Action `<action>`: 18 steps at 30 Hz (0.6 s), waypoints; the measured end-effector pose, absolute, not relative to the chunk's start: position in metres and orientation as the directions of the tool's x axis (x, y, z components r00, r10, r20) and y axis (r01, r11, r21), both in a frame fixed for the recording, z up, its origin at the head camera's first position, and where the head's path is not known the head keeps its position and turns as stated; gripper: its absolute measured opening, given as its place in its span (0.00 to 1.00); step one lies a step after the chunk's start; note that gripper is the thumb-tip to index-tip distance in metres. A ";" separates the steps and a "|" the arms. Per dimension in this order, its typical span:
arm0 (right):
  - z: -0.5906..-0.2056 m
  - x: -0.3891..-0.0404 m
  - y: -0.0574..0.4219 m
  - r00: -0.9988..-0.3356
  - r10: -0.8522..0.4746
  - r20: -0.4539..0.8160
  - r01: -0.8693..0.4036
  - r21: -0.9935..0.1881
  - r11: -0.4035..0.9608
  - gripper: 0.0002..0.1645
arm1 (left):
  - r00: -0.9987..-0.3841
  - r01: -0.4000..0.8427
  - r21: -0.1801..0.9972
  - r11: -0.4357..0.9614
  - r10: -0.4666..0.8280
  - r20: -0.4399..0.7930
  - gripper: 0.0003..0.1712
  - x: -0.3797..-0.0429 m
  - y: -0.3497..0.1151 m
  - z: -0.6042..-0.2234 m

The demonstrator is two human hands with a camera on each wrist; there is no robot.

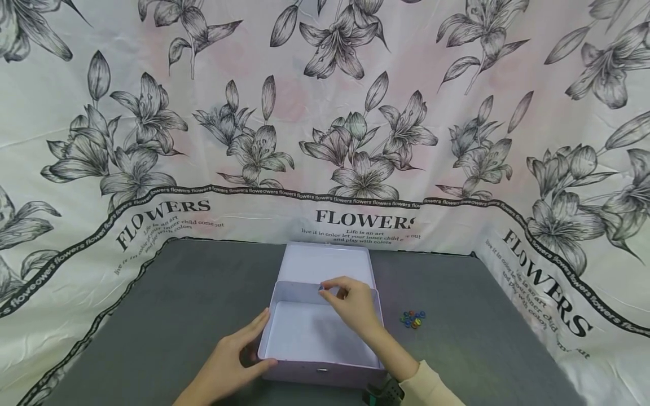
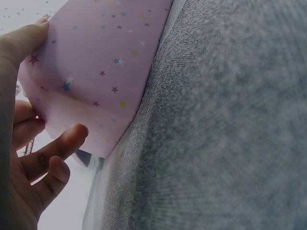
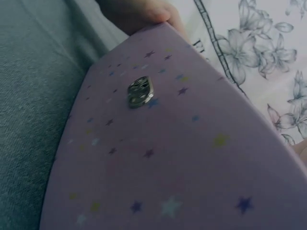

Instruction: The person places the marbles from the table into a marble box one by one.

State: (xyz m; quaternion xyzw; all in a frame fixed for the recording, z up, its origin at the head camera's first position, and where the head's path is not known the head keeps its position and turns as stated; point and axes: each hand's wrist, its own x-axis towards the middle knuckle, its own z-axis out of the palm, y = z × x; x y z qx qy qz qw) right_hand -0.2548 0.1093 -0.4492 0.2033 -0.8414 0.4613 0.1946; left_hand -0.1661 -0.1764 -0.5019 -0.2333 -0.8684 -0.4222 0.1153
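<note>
My right hand point(image 1: 352, 304) is over the inside of an opened metal box point(image 1: 325, 364), pinching a small bluish marble point(image 1: 321, 288) between thumb and fingertips near the back wall. My left hand point(image 1: 235, 351) rests at the box's front left corner, thumb along the front and index finger along the left side. In the left wrist view the pink, star-printed side of the box point(image 2: 103, 62) shows, with the left hand point(image 2: 38, 163) touching it and the other fingers spread loosely. A metal latch point(image 3: 140, 92) sits on the box's front in the right wrist view.
A small cluster of coloured glass marbles point(image 1: 413, 319) lies on the grey tabletop point(image 1: 482, 338) to the right of the box. The box's white-lined lid point(image 1: 327, 262) lies back behind it. A flower-printed cloth point(image 1: 254, 208) surrounds the table. The right wrist wears a dark watch point(image 1: 384, 393).
</note>
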 end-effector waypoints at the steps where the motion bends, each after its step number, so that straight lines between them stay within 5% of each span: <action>1: -0.450 -0.255 0.110 -0.850 -0.176 0.497 -0.512 -0.700 0.498 0.06 | -0.863 0.504 0.679 0.533 0.308 0.399 0.51 -0.166 -0.176 -0.502; 18: -0.467 -0.259 0.110 -0.867 -0.424 0.260 -0.491 -0.591 0.640 0.06 | -0.867 0.497 0.676 0.544 0.307 0.392 0.51 -0.168 -0.178 -0.503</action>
